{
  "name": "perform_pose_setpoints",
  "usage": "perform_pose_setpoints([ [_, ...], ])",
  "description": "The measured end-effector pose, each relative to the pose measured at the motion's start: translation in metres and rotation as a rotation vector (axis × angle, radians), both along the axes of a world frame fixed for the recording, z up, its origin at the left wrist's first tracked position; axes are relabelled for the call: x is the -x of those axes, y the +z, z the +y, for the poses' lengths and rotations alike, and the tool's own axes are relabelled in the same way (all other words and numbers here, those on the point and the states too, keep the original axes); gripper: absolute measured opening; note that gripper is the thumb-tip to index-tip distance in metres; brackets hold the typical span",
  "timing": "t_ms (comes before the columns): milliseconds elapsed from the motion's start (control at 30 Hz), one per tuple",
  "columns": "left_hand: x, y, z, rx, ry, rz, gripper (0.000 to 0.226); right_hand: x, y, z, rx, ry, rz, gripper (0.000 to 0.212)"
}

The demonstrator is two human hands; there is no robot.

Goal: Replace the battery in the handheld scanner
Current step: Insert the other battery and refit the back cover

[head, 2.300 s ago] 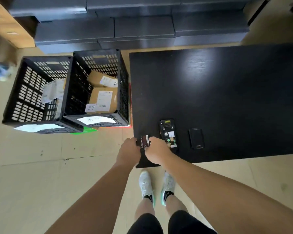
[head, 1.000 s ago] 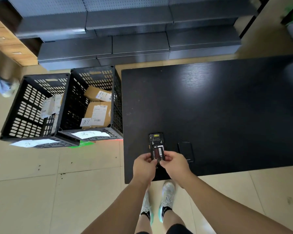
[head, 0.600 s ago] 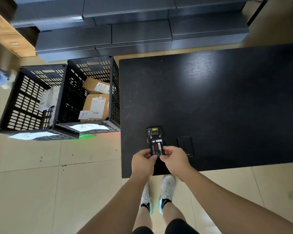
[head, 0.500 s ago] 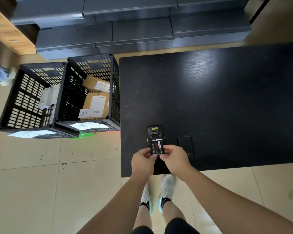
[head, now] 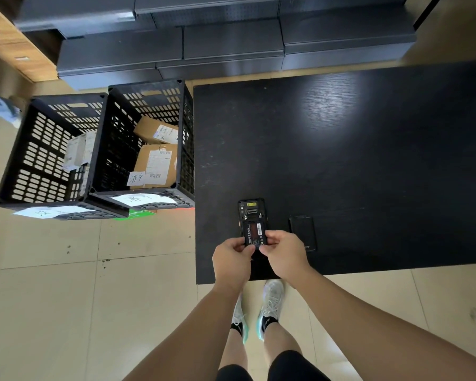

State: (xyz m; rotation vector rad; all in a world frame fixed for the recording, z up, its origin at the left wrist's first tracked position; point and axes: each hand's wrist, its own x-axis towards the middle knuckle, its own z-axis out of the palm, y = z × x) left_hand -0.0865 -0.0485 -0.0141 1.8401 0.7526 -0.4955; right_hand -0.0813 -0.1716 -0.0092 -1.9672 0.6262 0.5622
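Looking down from the head view: a black desk [head: 341, 160] on a tiled floor, person standing at its near left corner. Handheld scanner [head: 251, 213] lies face down on the desk near the front edge, back open, top end pointing away. Battery [head: 255, 232] with a red-and-white label sits in or over the open bay at the scanner's lower half; seating depth cannot be told. Left hand [head: 232, 259] pinches the battery's left edge, thumb and fingertips closed on it. Right hand [head: 283, 254] pinches the right edge, same narrow grip, both hands holding the battery. Hands cover the scanner's near end. Flat black battery cover [head: 301, 232] lies on the desk just beside the scanner, to its right, apart from the right hand. Left of the desk, two black slotted crates [head: 99, 149] on the floor, touching each other; cardboard parcels [head: 155, 158] with labels in the right one. Dark grey shelving [head: 231, 42] beyond the desk.
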Motion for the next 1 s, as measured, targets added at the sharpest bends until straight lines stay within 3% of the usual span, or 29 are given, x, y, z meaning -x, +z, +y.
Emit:
perform_pose_setpoints([
  [667, -0.002, -0.012, -0.007, -0.150, 0.012, -0.020, 0.012, 0.003, -0.020, 0.006, 0.203, 0.123, -0.106, 0.042],
  [1000, -0.008, -0.010, 0.002, -0.213, -0.058, -0.023, 0.031, -0.002, -0.020, -0.002, 0.201, 0.003, -0.085, 0.038],
])
